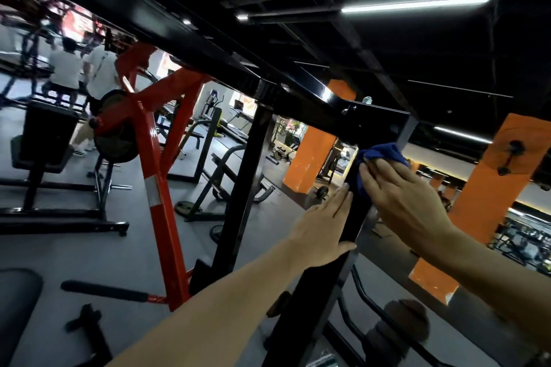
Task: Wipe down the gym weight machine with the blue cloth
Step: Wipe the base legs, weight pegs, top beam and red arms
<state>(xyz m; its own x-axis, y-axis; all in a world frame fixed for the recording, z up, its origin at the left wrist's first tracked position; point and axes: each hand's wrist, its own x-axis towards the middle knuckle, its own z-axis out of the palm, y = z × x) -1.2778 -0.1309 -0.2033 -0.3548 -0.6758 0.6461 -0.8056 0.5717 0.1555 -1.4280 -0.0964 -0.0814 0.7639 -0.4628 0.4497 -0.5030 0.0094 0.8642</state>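
Both hands on the black upright post [354,217]: my right hand [399,188] presses the blue cloth [383,153] flat against it, left hand [323,226] rests open-fingered lower down.

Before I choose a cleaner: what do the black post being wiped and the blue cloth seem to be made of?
The black post looks like painted or powder-coated steel tube; the joined beam above it shows glossy highlights. The blue cloth, pressed on it by the right hand, looks like soft, matte, bunched fabric, possibly microfibre. The left hand braces the post.
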